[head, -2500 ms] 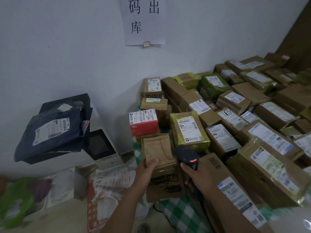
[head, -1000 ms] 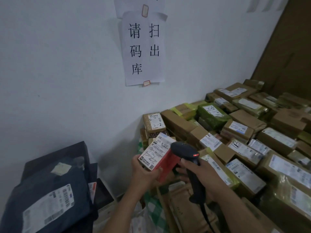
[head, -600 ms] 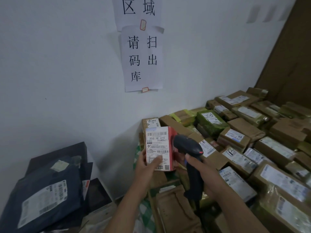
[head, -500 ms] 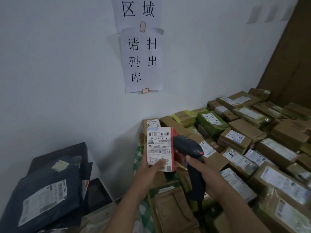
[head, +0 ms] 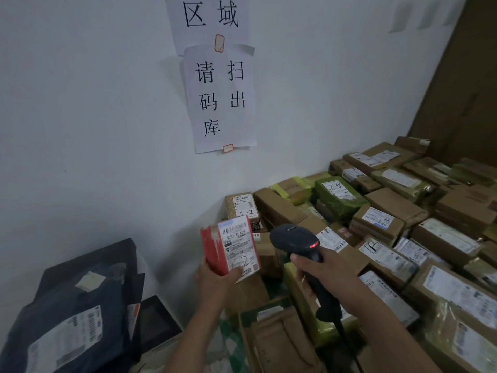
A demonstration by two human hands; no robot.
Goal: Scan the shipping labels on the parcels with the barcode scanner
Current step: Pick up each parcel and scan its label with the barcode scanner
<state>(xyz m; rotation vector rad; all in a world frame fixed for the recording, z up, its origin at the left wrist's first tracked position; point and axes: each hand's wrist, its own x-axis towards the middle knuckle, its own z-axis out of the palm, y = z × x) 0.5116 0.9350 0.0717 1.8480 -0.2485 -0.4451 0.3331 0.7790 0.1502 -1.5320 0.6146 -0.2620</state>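
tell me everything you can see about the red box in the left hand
The red box is a small carton, cardboard by the look of it, held upright with a slight tilt, lifted clear of the pile. A white shipping label with barcodes, printed text and a handwritten mark covers the face turned toward the camera. Pale tape-like patches show on its red side. The left hand grips its lower end, with the thumb on the label's bottom edge. The scanner head is just to its right, not touching.
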